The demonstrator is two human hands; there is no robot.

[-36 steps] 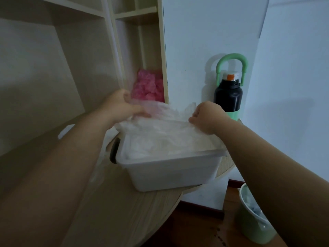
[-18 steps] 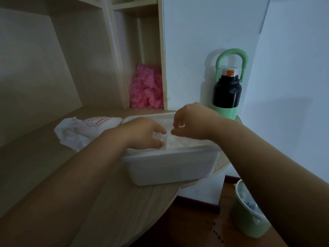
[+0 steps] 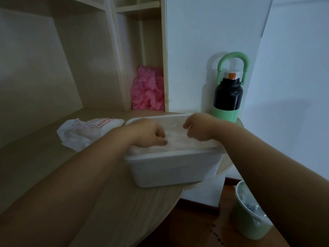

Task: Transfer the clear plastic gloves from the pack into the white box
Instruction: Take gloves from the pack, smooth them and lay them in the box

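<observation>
The white box (image 3: 170, 170) stands near the rounded edge of the wooden desk (image 3: 110, 202). It is filled to the rim with a layer of clear plastic gloves (image 3: 176, 139). My left hand (image 3: 151, 134) presses down on the gloves at the box's left side. My right hand (image 3: 197, 127) hovers over the right side with bent fingers, its fingertips touching the gloves and nothing visibly held. The crumpled white pack (image 3: 83, 131) with red print lies on the desk left of the box.
A black and green bottle (image 3: 227, 97) with a green handle stands behind the box by the wall. Pink crumpled plastic (image 3: 147, 90) fills a shelf niche at the back. A green bin (image 3: 249, 216) sits on the floor at lower right.
A second ago both hands held a bunch of gloves above the box. They lowered it in, the right hand let go, and both hands now rest on the pile.
</observation>
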